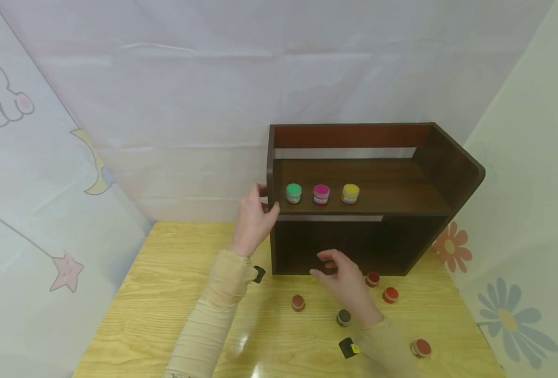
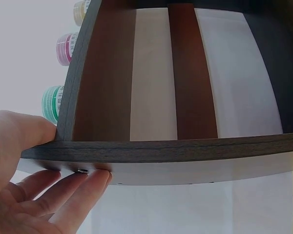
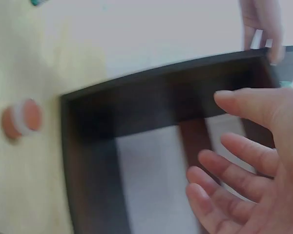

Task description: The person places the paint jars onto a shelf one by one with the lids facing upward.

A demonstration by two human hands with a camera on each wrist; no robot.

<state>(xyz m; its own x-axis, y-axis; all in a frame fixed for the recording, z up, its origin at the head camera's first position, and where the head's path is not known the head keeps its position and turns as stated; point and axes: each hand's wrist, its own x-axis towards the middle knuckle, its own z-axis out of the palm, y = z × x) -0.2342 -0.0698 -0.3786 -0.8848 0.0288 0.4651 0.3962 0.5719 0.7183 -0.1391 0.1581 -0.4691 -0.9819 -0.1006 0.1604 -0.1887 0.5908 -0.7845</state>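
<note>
My left hand (image 1: 254, 220) grips the left side panel of a dark brown wooden shelf (image 1: 364, 214). In the left wrist view its thumb lies at the front edge and its fingertips touch the panel's outer face. Three small paint jars stand in a row on the upper board: a green jar (image 1: 294, 193) nearest that hand, a magenta jar (image 1: 321, 194) and a yellow jar (image 1: 350, 193). My right hand (image 1: 345, 278), fingers spread and loosely bent, hovers before the lower compartment. Nothing is in it; the right wrist view is blurred.
On the yellow wood-grain table (image 1: 175, 294) lie a brown jar (image 1: 298, 302), a black jar (image 1: 343, 317), a dark red jar (image 1: 372, 279), a red jar (image 1: 390, 294) and a reddish-brown jar (image 1: 421, 347). Patterned cloth walls stand left, behind and right.
</note>
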